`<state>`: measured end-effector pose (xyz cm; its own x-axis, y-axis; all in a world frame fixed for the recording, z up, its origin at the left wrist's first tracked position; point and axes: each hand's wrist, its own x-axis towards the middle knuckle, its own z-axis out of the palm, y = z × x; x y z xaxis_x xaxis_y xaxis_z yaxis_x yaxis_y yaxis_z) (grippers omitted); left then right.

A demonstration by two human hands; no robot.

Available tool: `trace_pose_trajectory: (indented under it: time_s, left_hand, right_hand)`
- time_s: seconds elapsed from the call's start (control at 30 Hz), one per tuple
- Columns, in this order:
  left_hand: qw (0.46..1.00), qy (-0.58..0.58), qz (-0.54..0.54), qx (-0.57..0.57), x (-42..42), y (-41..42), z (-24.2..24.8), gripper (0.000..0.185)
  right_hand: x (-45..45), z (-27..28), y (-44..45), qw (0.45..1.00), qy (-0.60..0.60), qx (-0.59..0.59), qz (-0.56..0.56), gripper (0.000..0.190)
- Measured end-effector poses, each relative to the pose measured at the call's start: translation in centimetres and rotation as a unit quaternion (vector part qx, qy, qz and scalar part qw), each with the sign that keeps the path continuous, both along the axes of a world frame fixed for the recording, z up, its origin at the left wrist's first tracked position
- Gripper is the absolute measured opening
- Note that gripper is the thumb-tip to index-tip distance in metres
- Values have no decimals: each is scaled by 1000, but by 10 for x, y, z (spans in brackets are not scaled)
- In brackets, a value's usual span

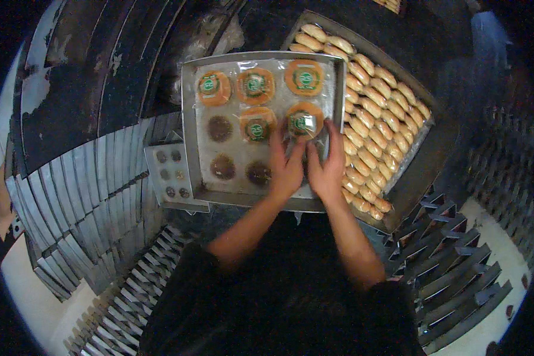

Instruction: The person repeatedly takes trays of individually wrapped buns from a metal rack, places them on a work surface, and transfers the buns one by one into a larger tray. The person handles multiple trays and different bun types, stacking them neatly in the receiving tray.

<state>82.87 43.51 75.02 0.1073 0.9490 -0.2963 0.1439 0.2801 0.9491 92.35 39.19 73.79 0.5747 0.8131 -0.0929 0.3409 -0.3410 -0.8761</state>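
A metal baking tray [231, 196] lies before me, lined with a pale, stained sheet. Several round buns in clear film with green printing sit in its far part, among them a far-left bun [214, 88] and a middle bun [258, 124]. My left hand [287, 167] and my right hand [329, 167] cup a wrapped round bun [305, 121] from both sides, thumbs at its near edge. Both hands are somewhat blurred. Dark round marks, such as a left mark [223, 166], show on the nearer sheet; my hands hide its near right part.
Right of the tray, a larger tray [400, 58] bears rows of wrapped oblong rolls [374, 120]. A smaller tray [171, 173] with round marks sits lower left. Stacked metal trays [89, 187] stand at left, more stacked trays [458, 267] at right.
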Motion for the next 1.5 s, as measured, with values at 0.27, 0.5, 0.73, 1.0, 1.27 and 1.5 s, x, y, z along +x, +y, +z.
trace_pose_trajectory:
  time_s: [0.27, 0.5, 0.73, 1.0, 1.27, 1.5]
  left_hand:
    - [957, -43, 68, -278, -33, 13, 38, 72]
    - [802, -250, 411, -354, -83, 37, -21, 44]
    - [991, -41, 77, -100, -111, 92, 32, 62]
    - [979, 62, -123, -150, -94, 183, -29, 95]
    - [929, -26, -362, -79, -60, 5, 71, 85]
    - [801, -128, -501, -302, 134, -164, -40, 74]
  right_hand:
    - [-28, 10, 21, 998, -48, -16, 48, 67]
    - [-47, 15, 130, 886, -132, -132, 425, 76]
    - [-80, 28, 114, 989, -6, -54, 141, 87]
    - [-63, -33, 160, 960, 276, 35, 31, 89]
    - [-13, 71, -54, 958, 267, 106, -26, 92]
    - [124, 25, -255, 915, 219, -56, -334, 62]
